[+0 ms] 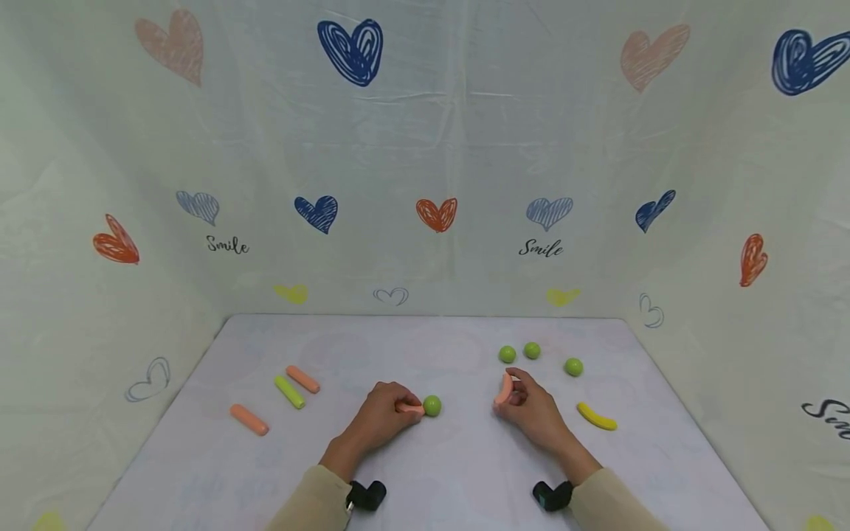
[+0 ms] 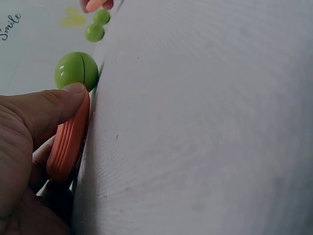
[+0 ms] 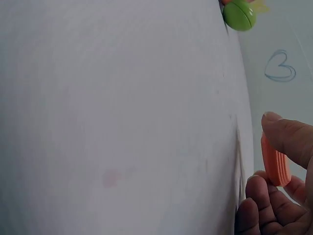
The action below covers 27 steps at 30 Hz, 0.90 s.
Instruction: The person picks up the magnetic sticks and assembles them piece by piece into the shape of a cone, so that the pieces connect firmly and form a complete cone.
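Note:
My left hand (image 1: 380,419) pinches a salmon-orange curved piece (image 1: 409,408) low over the white table. Ridges run along this piece (image 2: 68,142) in the left wrist view, and its far end meets or nearly meets a green ball (image 1: 432,405). A seam line crosses the ball (image 2: 73,71). To the right, my right hand (image 1: 536,419) holds a second salmon-orange curved piece (image 1: 502,389) between thumb and fingers, slightly raised. That ribbed piece (image 3: 275,164) also shows in the right wrist view, partly covered by the thumb.
Two orange sticks (image 1: 302,379) (image 1: 249,420) and a yellow-green stick (image 1: 289,392) lie at the left of the table (image 1: 425,339). Behind my right hand are three green balls (image 1: 532,350). A yellow curved piece (image 1: 596,417) lies right of that hand. A heart-printed curtain (image 1: 438,147) surrounds the table.

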### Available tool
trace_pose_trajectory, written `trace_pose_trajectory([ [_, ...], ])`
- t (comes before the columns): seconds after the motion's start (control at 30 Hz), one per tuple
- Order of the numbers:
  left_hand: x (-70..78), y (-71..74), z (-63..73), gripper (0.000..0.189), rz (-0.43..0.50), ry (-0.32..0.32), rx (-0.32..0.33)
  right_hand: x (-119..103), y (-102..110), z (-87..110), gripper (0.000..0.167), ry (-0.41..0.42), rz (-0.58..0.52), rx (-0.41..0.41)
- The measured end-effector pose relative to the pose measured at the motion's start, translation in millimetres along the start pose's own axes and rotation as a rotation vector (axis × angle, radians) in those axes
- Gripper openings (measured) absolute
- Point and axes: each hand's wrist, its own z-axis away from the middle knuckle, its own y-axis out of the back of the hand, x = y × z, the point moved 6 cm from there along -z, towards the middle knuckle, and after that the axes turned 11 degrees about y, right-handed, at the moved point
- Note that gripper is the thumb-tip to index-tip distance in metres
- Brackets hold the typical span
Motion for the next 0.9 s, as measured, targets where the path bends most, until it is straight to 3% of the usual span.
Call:
trace_pose_trajectory([
  [0.37, 0.3, -2.5, -0.7, 0.011, -0.027, 0.007, -0.004, -32, -42, -7.3, 0.074, 0.07, -0.043, -0.043],
  [0.9, 1.4, -1.5, -0.2, 0.008, -0.021, 0.002, 0.001, -52, -66, -12.7, 0.074, 0.121, -0.093, -0.038],
])
